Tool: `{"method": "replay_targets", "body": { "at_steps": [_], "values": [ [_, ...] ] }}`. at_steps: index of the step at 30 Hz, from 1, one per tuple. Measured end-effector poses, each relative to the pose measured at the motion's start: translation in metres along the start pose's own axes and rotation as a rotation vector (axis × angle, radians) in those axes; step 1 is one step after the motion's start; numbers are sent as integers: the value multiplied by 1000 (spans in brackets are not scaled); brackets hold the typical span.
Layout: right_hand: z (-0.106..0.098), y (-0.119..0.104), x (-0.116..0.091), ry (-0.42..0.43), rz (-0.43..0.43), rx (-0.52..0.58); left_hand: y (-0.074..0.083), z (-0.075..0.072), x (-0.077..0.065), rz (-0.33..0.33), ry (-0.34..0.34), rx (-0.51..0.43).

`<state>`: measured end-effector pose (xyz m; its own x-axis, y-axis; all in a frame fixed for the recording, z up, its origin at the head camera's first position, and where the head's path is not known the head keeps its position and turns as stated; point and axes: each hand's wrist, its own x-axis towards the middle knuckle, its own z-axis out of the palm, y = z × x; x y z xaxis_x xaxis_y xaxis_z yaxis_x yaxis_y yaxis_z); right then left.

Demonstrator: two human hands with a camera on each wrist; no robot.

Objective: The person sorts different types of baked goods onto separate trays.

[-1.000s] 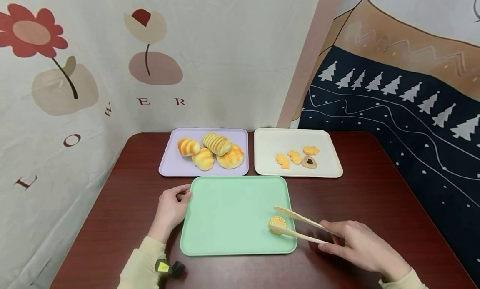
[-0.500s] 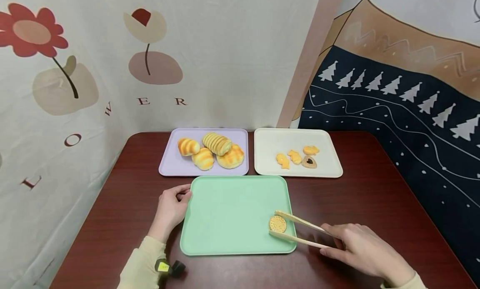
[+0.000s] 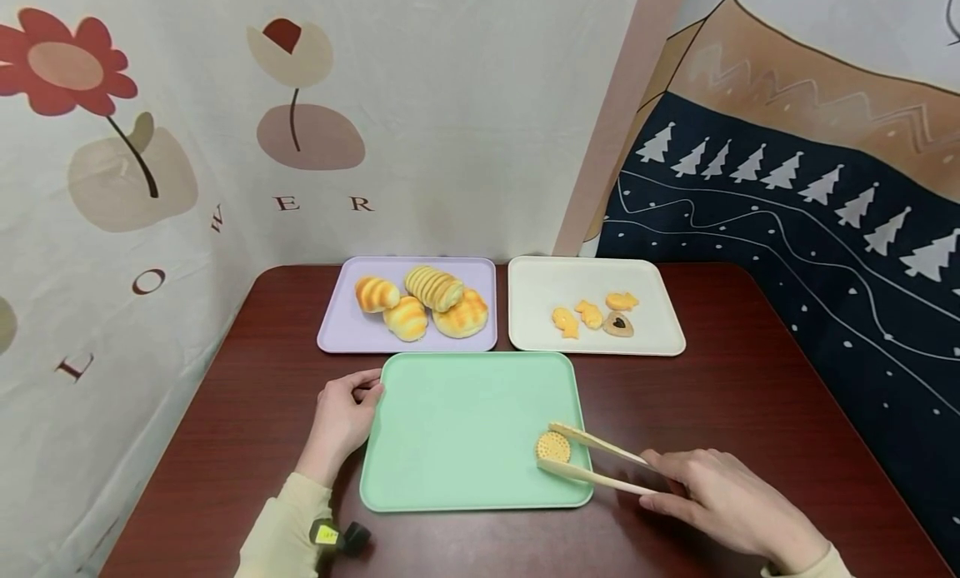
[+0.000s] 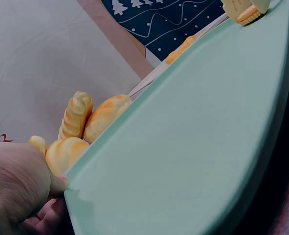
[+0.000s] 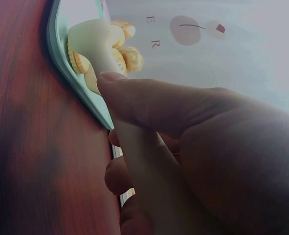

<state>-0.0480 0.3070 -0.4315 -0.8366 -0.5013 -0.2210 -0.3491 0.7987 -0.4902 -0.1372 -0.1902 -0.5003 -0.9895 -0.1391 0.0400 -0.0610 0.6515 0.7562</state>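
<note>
A round yellow cookie (image 3: pixel 553 446) dotted with holes lies on the right part of the green tray (image 3: pixel 465 428). My right hand (image 3: pixel 723 499) grips wooden tongs (image 3: pixel 600 480), their two arms spread on either side of the cookie. Whether the tips touch the cookie, I cannot tell. In the right wrist view, one tong arm (image 5: pixel 102 54) partly hides the cookie (image 5: pixel 77 62). At the tray's left edge, my left hand (image 3: pixel 343 420) pinches the rim. The left wrist view shows the thumb (image 4: pixel 58 185) on that rim, with the fingers below it.
Behind the green tray, a lilac tray (image 3: pixel 337 332) bears several bread rolls (image 3: pixel 433 288). To its right, a cream tray (image 3: pixel 536 282) carries several small biscuits (image 3: pixel 590 314), one with a dark heart (image 3: pixel 618 324). Fabric hangings stand behind the dark red table (image 3: pixel 712 378).
The tongs have shifted slightly towards me; the near arm, which lay across the cookie, is now at its near side. The left hand and tray have stayed put.
</note>
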Motion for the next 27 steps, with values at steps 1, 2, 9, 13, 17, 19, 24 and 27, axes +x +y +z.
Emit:
{"method": "replay_targets", "body": {
  "at_steps": [1, 2, 9, 13, 17, 19, 24, 27],
  "values": [
    [0, 0, 0, 1, -7, -3, -1, 0, 0, 2, 2, -2],
    [0, 0, 0, 3, -13, -8, -1, 1, 0, 3, 6, -1],
    [-3, -1, 1, 12, -9, -18, -2, 1, 0, 9, 15, -7],
    [-3, -1, 1, 23, -16, -26, -3, 1, 0, 7, 10, -7],
    [-4, 0, 2, 33, -19, -29, -2, 1, 0, 14, 12, -11],
    [-5, 1, 3, 33, -12, -26, -2, 1, 0, 14, 13, -9],
    [-7, 2, 6, 35, -30, -5, -1, 0, 0, 5, 7, -7],
    [-8, 2, 7, 57, -50, -9, 0, 0, 0, 4, 4, -11]
  ]
}}
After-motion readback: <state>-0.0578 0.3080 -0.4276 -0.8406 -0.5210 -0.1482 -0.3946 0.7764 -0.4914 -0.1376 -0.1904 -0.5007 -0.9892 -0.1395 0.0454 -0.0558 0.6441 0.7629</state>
